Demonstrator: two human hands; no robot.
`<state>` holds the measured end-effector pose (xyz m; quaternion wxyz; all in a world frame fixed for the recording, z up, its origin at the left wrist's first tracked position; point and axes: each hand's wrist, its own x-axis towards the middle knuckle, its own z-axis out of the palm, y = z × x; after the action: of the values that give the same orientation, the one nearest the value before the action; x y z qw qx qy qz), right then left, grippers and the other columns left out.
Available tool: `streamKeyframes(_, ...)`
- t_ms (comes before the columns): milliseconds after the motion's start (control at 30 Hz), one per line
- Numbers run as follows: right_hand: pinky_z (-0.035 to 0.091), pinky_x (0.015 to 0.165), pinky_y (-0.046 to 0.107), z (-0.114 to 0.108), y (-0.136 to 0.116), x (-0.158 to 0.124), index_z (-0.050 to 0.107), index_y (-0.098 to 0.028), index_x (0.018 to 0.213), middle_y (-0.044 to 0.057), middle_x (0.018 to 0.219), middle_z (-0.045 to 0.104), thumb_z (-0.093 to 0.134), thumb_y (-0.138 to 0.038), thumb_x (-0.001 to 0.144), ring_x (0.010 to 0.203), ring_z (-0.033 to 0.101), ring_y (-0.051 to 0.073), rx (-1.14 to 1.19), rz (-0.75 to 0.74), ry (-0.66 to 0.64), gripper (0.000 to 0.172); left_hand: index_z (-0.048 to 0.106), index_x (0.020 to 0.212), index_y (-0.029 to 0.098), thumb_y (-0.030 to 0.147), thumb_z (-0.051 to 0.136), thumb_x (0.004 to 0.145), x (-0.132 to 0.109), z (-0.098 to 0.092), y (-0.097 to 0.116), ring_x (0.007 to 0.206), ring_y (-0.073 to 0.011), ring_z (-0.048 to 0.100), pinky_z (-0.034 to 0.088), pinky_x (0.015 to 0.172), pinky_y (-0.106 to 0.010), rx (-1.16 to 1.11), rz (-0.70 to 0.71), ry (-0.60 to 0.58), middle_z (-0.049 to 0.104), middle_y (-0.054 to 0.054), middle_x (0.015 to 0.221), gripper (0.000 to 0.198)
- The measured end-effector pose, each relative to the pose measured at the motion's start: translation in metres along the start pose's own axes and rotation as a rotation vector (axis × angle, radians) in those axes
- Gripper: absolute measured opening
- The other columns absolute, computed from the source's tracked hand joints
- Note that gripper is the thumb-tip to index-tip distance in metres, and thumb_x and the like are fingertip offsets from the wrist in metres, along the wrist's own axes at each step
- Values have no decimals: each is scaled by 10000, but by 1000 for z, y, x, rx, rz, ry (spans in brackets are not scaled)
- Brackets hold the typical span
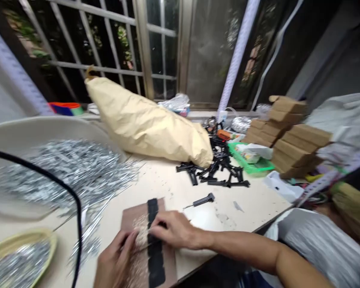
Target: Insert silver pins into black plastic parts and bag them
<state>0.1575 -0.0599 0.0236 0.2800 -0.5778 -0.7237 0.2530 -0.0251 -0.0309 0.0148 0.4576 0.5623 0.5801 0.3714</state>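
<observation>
A brown board (171, 262) with a black strip (156, 262) along it lies at the table's front edge. Many tiny pale pieces (141, 230) are spread on its left part. My left hand (115, 256) is over the board's left side, thumb and forefinger pinched; what they hold is too small to name. Over the black strip, my right hand (174, 230) has its fingers curled together, and anything between them is hidden. Beyond the board lies a black part with a thin metal tip (202, 201), touched by neither hand.
Thin metal pieces (72, 168) fill a large white basin (6, 130) at left; a yellow tray (52, 244) holds more. A black cable (76, 200) crosses in front. Behind are a paper sack (150, 124), black parts (222, 164), a green basket (255, 170) and cardboard boxes (300, 148).
</observation>
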Motion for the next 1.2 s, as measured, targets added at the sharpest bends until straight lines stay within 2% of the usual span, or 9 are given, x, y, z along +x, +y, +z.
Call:
streamKeyframes(67,398,671,198,-2,-2,-4,600,-207,910,-11,868,653,464,-296,907,776,589,109,-129,-91,49,162,603,630,205,548,653,633,-4,1,0,521,-129,508,407,485,-199,-40,35,-52,572,20,545,346)
streamKeyframes(167,377,678,221,-1,0,-6,590,-188,895,19,843,627,408,-280,937,760,566,118,-306,-223,91,209,558,628,173,539,597,722,-9,6,-1,353,-64,352,277,346,-171,-206,-103,-144,489,44,465,381)
streamKeyframes(300,348,667,238,5,5,-5,590,-184,854,18,794,609,385,-264,951,713,541,114,-450,-306,170,240,617,813,149,496,600,744,-12,10,-2,416,-78,471,357,358,-170,-376,-95,-154,597,1,606,354)
streamKeyframes(433,312,633,256,5,8,-5,591,-184,782,14,726,598,406,-220,943,690,529,116,-552,-413,233,248,611,769,137,445,578,788,-12,10,-7,405,-64,469,369,369,-169,-326,-65,-153,610,-3,609,311)
streamKeyframes(567,314,595,240,-1,6,-6,595,-191,839,10,786,623,421,-257,937,679,540,107,-392,-311,152,210,659,870,146,406,562,814,-14,8,-13,473,-81,522,431,444,-185,-209,60,-110,626,-5,649,283)
streamKeyframes(767,330,534,205,-7,6,-3,577,-195,769,-27,711,630,410,-335,923,623,556,106,95,1,-177,266,676,924,170,370,545,834,-15,0,-13,522,-102,565,464,510,-200,-58,188,-138,639,-1,665,255)
streamKeyframes(967,334,617,230,-1,6,-11,593,-227,954,6,887,645,437,-289,922,739,575,125,-227,-195,31,171,603,709,145,421,521,839,-11,1,-9,431,-95,535,435,442,-201,-125,34,-330,603,2,560,316)
streamKeyframes(1067,321,632,249,3,7,-13,609,-214,892,29,834,634,381,-268,948,730,565,134,-401,-298,81,241,592,716,141,420,512,845,-13,5,-8,444,-96,543,440,446,-203,-151,32,-303,609,-5,579,318)
streamKeyframes(1200,319,605,237,1,7,-11,588,-218,896,14,842,631,375,-304,950,711,562,126,-283,-232,47,236,629,812,150,393,508,852,-15,7,-7,495,-107,566,471,488,-216,-85,125,-229,633,-13,646,275)
